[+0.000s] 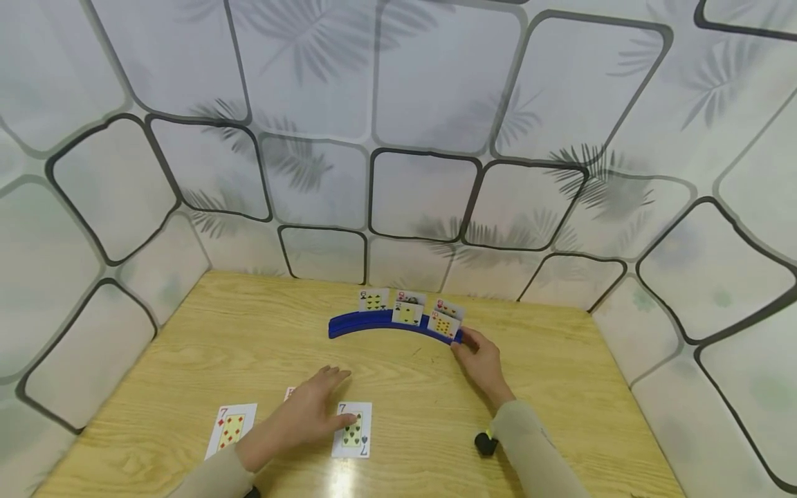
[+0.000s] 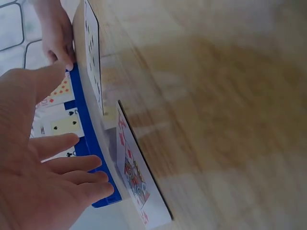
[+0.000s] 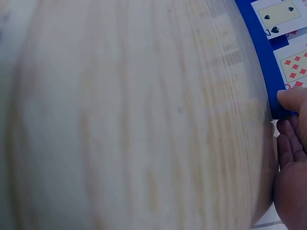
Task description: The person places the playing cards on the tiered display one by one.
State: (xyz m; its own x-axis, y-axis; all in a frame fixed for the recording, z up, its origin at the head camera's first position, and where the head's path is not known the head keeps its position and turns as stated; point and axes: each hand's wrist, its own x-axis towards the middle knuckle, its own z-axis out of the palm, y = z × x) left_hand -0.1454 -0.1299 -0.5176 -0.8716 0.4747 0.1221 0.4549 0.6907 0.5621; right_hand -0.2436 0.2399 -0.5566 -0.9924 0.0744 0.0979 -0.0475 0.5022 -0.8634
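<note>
A curved blue card holder (image 1: pixel 364 321) stands on the table with several playing cards upright in it. At its right end is a ten of diamonds (image 1: pixel 444 325), in front of a red card; a two of spades (image 1: pixel 407 313) stands at the middle. My right hand (image 1: pixel 479 360) grips the holder's right end, thumb (image 3: pixel 290 99) in front and fingers behind. My left hand (image 1: pixel 305 415) has its fingers extended and holds nothing. Its thumb overlaps a seven of spades (image 1: pixel 352 443) in the head view. A red face card (image 2: pixel 136 177) is mostly hidden under this hand there.
A seven of diamonds (image 1: pixel 230 430) lies to the left, partly covered by the left forearm. The wooden table (image 1: pixel 560 387) meets patterned fabric walls (image 1: pixel 423 194) at the back and sides. A black wrist device (image 1: pixel 486 443) sits by the right sleeve.
</note>
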